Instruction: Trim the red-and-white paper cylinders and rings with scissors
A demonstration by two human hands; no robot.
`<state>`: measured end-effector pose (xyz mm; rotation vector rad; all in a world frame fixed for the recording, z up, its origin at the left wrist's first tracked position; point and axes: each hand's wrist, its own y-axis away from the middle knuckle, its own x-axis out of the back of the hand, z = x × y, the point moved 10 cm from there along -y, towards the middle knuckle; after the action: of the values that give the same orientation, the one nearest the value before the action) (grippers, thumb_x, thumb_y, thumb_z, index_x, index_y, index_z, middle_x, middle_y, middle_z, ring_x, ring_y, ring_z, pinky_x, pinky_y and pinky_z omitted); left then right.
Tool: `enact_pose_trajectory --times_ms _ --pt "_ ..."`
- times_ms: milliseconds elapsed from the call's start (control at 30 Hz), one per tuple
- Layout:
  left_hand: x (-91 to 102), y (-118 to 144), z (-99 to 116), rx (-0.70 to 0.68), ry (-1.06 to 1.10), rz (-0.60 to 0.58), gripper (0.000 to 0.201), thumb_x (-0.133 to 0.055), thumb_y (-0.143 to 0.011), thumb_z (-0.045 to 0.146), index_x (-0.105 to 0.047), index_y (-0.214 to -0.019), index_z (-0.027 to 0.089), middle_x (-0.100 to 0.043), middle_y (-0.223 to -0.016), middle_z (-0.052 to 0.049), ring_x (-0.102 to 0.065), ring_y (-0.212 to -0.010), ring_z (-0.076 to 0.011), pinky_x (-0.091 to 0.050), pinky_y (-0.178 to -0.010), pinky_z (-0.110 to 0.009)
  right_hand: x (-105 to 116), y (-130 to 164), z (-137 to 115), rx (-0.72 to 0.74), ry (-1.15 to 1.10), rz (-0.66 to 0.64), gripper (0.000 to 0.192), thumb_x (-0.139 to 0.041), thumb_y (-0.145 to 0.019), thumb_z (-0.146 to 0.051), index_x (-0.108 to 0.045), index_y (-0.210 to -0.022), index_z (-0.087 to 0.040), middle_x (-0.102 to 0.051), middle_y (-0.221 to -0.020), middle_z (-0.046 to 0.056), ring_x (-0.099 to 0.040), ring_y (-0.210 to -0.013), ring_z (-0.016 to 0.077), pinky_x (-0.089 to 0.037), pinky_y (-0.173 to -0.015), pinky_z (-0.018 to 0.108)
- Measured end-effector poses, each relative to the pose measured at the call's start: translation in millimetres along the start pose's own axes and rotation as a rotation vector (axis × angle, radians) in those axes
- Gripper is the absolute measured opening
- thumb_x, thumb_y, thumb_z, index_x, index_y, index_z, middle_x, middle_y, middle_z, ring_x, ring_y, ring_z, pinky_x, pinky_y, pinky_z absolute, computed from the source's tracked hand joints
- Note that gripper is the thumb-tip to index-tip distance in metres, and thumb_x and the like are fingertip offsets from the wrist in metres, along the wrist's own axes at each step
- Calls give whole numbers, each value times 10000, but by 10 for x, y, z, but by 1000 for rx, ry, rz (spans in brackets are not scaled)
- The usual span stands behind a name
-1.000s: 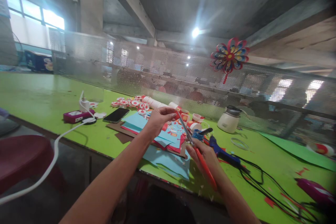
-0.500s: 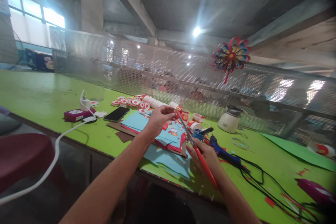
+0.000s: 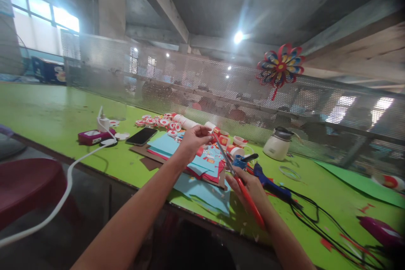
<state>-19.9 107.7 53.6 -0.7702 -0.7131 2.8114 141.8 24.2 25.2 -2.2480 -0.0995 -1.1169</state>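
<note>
The left hand [image 3: 193, 140] pinches a small red paper scrap [image 3: 215, 132] between thumb and fingertips, held above the table, while the right hand [image 3: 249, 185] grips the red-handled metal scissors [image 3: 236, 176], fingers closed around the handles. The scissors' long axis runs up and to the left from the right hand, the blade tips meeting the scrap just beside the left fingertips; whether the blades are parted cannot be told. Beneath both hands lies a loose stack of light blue and red paper sheets [image 3: 177, 152] on the bright green tabletop [image 3: 47, 114]. A blue glue gun [image 3: 268, 182] lies near the right hand, with a black smartphone [image 3: 141, 136] farther left and a paper pinwheel [image 3: 280, 66] on the mesh screen [image 3: 190, 80] behind.
</note>
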Motion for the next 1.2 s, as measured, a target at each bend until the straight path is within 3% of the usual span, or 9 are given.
enact_pose_trajectory --times_ms 233,733,1200 --pt "1 -2 -12 -2 -18 -25 331 -725 -586 94 -598 -891 123 -635 -729 -10 -621 -662 -120 -467 -617 -247 3 -3 16 -5 11 1 452 -452 -853 -493 -632 -1096 -156 -638 -695 31 -607 -693 209 -471 -634 287" --pt "-40 9 24 -26 -30 -59 318 -724 -603 120 -616 -901 116 -620 -698 -6 -601 -625 -105 -442 -606 -239 -3 -5 7 -13 -33 -13 464 -451 -854 -493 -632 -1108 -149 -652 -723 41 -630 -799 242 -489 -710 315" --pt "-142 71 -151 247 198 -176 321 -684 -666 74 -647 -984 99 -679 -904 -100 -631 -780 -151 -456 -728 -279 31 2 -11 8 -17 39 443 -439 -854 -499 -656 -1055 -169 -643 -702 33 -606 -654 204 -481 -594 289"
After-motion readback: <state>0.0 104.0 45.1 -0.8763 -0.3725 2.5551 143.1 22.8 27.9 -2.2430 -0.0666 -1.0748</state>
